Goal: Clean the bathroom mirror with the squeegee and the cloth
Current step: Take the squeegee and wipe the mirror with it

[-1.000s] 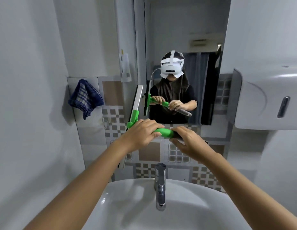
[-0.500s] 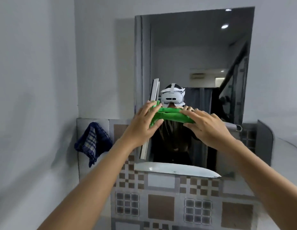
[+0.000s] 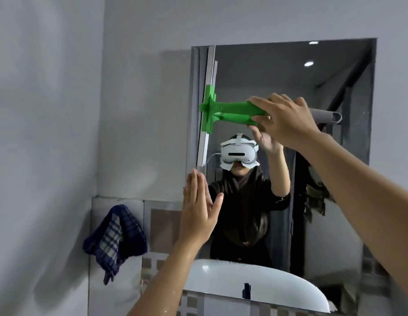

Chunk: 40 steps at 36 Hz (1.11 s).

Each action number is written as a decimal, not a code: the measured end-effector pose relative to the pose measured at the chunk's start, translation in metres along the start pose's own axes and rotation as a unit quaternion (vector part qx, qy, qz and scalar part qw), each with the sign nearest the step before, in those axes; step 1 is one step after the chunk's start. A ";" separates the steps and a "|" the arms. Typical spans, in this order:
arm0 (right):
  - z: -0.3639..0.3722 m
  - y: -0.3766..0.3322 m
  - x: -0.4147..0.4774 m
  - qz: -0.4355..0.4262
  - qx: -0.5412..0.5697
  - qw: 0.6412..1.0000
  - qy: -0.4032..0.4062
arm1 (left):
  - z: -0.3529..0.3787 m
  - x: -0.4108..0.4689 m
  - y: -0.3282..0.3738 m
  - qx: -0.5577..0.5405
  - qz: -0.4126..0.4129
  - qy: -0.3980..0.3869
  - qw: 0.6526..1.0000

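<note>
Head view: big change in the last second. Squeegee (image 3: pixel 223 112) was held in both hands down by the basin; half a second ago it was up at mid-mirror, still two-handed. Now the right hand (image 3: pixel 284 118) alone is clamped on the green handle, and the blade stands vertical along the left edge of the mirror (image 3: pixel 323 179), near the top. Blade looks pressed to the glass or just off it; can't tell which from this angle.

Left hand (image 3: pixel 199 210) has let go. It's open, fingers straight and together, palm facing right, holding nothing, hovering by the mirror's lower-left edge, below the blade's bottom end. Can't tell if it touches glass or wall.

Cloth (image 3: pixel 115 240), blue plaid, hangs on the tiled wall left of the mirror, below it, well apart from both hands. Untouched.

Basin only shows as a reflection at the bottom of the mirror.

My read: setup is over, first squeegee pass is about to start from the left edge. With the blade vertical, the natural stroke is sideways to the right. No wiped band visible on the glass, so cleaning proper looks barely begun. Cloth step still ahead. One-handed grip far back on the handle could let the blade tilt and skip.
</note>
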State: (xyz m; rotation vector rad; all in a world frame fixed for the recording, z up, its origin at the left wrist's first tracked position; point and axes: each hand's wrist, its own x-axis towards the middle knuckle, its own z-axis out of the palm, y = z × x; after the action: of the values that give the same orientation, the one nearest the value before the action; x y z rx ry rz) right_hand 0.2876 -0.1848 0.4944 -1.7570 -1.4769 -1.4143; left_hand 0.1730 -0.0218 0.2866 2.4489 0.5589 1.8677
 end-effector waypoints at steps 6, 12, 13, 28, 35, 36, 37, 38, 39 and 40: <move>0.017 -0.018 0.024 -0.012 0.009 1.000 0.009 | 0.003 0.002 -0.004 0.015 -0.007 -0.005 1.000; 0.020 -0.021 0.036 -0.018 0.014 1.000 0.005 | 0.002 0.001 -0.009 0.019 0.010 -0.007 1.000; 0.020 -0.021 0.036 -0.019 0.012 1.000 0.003 | 0.002 0.001 -0.009 0.020 0.010 -0.006 1.000; -0.010 0.027 0.006 0.023 0.012 0.999 -0.042 | 0.004 0.002 -0.008 0.012 0.003 -0.003 1.000; -0.024 0.051 -0.014 0.052 0.008 0.997 -0.055 | 0.004 0.002 -0.008 0.009 -0.003 -0.009 1.000; -0.026 0.054 -0.017 0.056 0.003 0.997 -0.056 | 0.004 0.002 -0.008 0.010 -0.004 -0.010 1.000; -0.029 0.057 -0.020 0.061 -0.003 0.997 -0.056 | 0.004 0.002 -0.008 0.011 -0.005 -0.011 1.000; -0.032 0.060 -0.023 0.068 -0.006 0.996 -0.057 | 0.004 0.002 -0.008 0.012 -0.007 -0.013 1.000; -0.034 0.063 -0.027 0.076 -0.008 0.995 -0.057 | 0.005 0.002 -0.008 0.013 -0.010 -0.015 1.000; -0.036 0.066 -0.031 0.085 -0.009 0.995 -0.058 | 0.006 0.002 -0.007 0.014 -0.012 -0.017 1.000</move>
State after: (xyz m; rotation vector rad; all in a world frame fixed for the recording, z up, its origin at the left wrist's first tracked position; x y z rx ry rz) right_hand 0.3357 -0.2509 0.4981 -1.9560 -1.3380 -1.2613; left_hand 0.1769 -0.0135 0.2855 2.4743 0.6159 1.8181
